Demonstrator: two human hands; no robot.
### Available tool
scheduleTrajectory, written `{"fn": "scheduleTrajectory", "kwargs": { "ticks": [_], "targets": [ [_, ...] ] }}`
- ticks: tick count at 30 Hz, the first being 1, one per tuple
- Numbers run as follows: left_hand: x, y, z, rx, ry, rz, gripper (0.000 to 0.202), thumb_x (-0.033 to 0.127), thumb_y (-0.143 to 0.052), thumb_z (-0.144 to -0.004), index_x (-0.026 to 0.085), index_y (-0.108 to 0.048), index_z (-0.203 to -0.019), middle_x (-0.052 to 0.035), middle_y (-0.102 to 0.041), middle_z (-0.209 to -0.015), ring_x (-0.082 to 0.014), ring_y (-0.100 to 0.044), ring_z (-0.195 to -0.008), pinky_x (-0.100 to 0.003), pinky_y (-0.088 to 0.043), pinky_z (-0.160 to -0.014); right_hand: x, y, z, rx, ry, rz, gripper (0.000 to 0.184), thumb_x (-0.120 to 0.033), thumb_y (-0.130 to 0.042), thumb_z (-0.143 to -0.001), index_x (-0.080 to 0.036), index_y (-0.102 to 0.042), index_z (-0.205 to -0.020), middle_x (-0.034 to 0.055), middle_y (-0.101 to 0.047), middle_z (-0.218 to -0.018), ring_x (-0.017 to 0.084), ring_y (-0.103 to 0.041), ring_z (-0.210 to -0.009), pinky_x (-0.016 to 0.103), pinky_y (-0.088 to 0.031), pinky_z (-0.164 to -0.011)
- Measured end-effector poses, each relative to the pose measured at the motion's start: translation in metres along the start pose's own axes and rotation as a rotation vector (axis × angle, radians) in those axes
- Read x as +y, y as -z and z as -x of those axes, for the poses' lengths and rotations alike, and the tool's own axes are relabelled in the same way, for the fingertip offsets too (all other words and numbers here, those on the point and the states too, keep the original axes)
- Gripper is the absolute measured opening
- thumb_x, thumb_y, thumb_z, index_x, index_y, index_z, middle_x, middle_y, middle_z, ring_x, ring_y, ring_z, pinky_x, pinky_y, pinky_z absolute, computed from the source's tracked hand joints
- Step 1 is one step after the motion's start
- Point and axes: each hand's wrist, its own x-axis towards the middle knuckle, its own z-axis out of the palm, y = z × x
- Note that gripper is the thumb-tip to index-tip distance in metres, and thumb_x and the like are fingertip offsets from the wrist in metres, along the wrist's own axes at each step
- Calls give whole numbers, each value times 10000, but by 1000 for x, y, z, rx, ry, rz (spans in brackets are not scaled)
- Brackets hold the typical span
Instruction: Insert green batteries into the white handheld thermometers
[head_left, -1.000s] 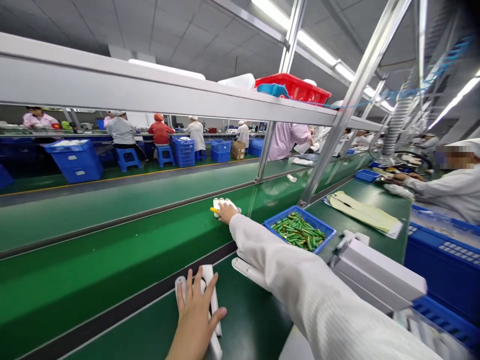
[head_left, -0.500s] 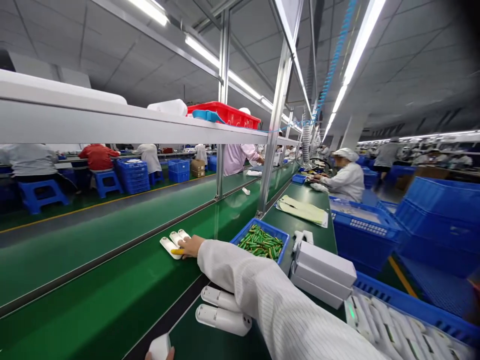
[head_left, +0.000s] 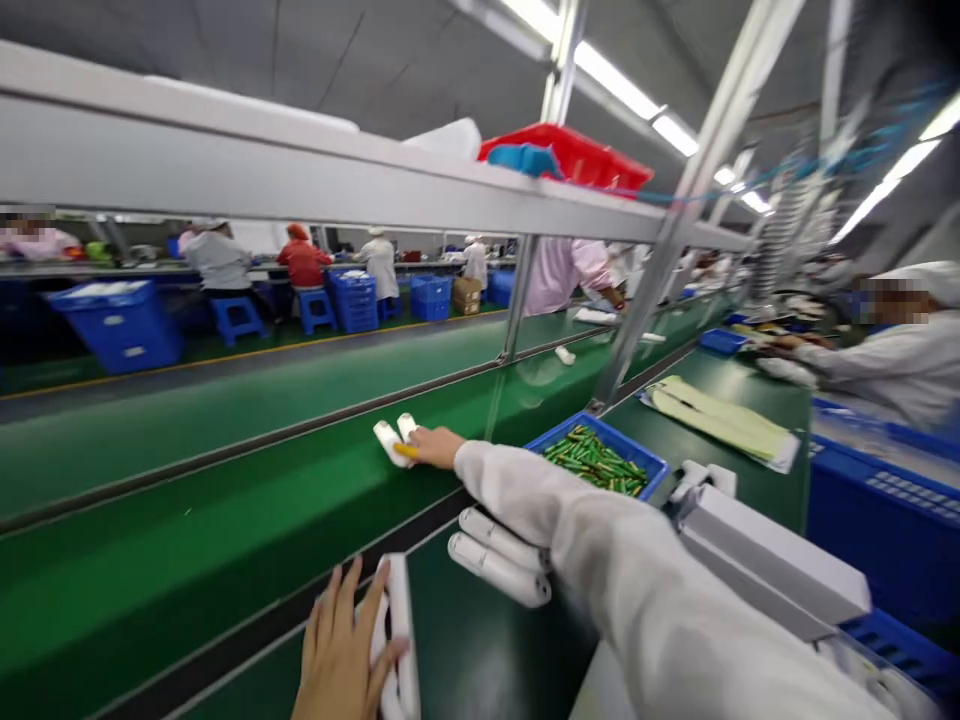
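My right hand, with yellow on one finger, is out over the green belt. Its fingers close round a slim white plastic housing; a second white housing stands against the fingertips, and the hand may cover more. At the bottom, my left hand has its fingers spread. Its index finger and thumb touch a long white piece at the bench edge. Between my hands, two white handheld devices lie side by side on the dark green bench, partly beneath my right sleeve.
A blue tray of green batteries stands beyond my right sleeve. White boxes are stacked at the right, near yellowish sheets. A metal post and an overhead shelf cross the view. A co-worker sits at the far right.
The view has swung left and closer. My left hand has come up into view, from holding a white piece to spread fingers upon one. My right hand stays at the housings; fewer of them show.
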Motion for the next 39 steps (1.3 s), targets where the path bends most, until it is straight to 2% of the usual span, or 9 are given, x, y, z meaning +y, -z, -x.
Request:
{"fn": "scheduleTrajectory", "kwargs": {
  "ticks": [3, 6, 12, 19, 25, 29, 33, 36, 39],
  "targets": [
    [-1, 31, 1, 86, 198, -23, 584, 446, -364, -901, 176, -371, -1419, -181, -392, -1398, -362, -348, -1310, -500, -357, -1007, -28, 26, 34, 90, -32, -76, 472, -430, -429, -944, -210, -408, -1361, 153, -521, -1156, 259, -551, -1016, 312, -476, -701],
    [-1, 48, 2, -65, 351, 41, 688, 453, -425, -876, 116, -255, -1451, -216, -426, -1288, -361, -512, -1137, -439, -444, -882, -60, 42, 85, 290, -59, -221, 475, -478, -452, -921, -186, -472, -1295, 102, -546, -1034, 197, -578, -874, 282, -461, -703],
    [-10, 44, 4, -303, 396, 299, 799, 402, -523, -834, 167, -110, -1477, -213, -486, -1313, -337, -555, -1113, -387, -455, -854, -128, 18, 165, 332, -79, -280, 506, -579, -511, -845, -164, -571, -1128, 75, -579, -892, 178, -582, -729, 277, -451, -596],
    [-31, 41, 3, -340, 457, 486, 773, 439, -482, -836, 198, -108, -1468, -138, -584, -1037, -182, -601, -685, -263, -515, -540, -153, -19, 190, 233, 78, -35, 393, -404, -443, -938, -180, -514, -1254, 154, -581, -1000, 249, -574, -858, 320, -474, -561],
    [-19, 35, 1, -293, 496, 330, 789, 421, -437, -850, 125, -57, -1474, -248, -491, -1236, -222, -617, -685, -321, -514, -522, -158, -13, 183, 104, 91, -56, 413, -436, -439, -933, -217, -471, -1281, 134, -571, -1126, 254, -541, -959, 317, -488, -577],
    [-20, 29, -2, -278, 549, 280, 819, 481, -427, -846, 94, -62, -1468, -260, -472, -1265, -254, -646, -738, -353, -526, -589, -122, 19, 184, 70, -309, -196, 358, -438, -381, -955, -250, -506, -1232, 95, -513, -1266, 230, -518, -1068, 328, -489, -755],
    [-25, 27, -2, -292, 502, 199, 748, 380, -412, -860, 45, -96, -1450, -217, -564, -1124, -274, -653, -839, -373, -514, -734, -36, 33, 209, -44, -853, -227, 337, -212, -288, -977, -137, -534, -1195, 180, -559, -1161, 264, -559, -1039, 389, -478, -792],
    [-22, 26, 3, -217, 422, -32, 710, 296, -334, -873, 45, -34, -1465, -254, -524, -1165, -334, -628, -930, -427, -483, -760, 17, 18, 230, -168, -977, -294, 316, -326, -549, -894, -91, -587, -1102, 178, -599, -1088, 263, -596, -954, 405, -498, -775],
    [-19, 24, 8, -171, 406, -170, 728, 357, -363, -859, 108, -74, -1480, -253, -494, -1174, -397, -594, -988, -436, -475, -715, 39, -7, 237, -185, -975, -356, 372, -433, -543, -893, -138, -580, -1117, 112, -575, -1169, 196, -598, -937, 385, -503, -810]
  ]
}}
